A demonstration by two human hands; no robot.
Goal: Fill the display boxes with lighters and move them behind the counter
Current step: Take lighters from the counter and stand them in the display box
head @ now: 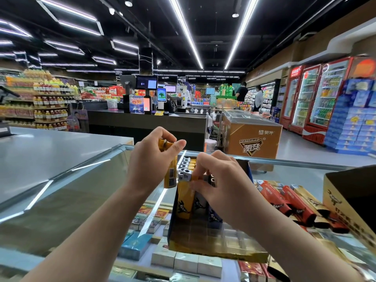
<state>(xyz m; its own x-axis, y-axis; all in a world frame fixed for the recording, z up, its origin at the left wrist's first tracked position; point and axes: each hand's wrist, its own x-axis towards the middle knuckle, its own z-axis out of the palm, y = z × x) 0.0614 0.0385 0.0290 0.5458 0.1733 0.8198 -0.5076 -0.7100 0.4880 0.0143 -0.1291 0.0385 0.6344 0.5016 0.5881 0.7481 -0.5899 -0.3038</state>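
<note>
A dark blue and gold display box (195,237) stands on the glass counter (81,200), with several upright lighters in its back rows. My left hand (150,159) holds a yellow lighter (170,174) upright just left of the box. My right hand (223,180) pinches the white-capped top of a yellow lighter (184,192) standing in the box's front row. Loose red and gold lighters (284,200) lie in a pile on the glass to the right.
An open gold carton (350,208) sits at the right edge. Cigarette packs (187,261) show under the glass. A grey countertop (50,151) lies to the left, a checkout desk (146,121) and a brown freezer (252,135) beyond. Two people stand far off by the coolers.
</note>
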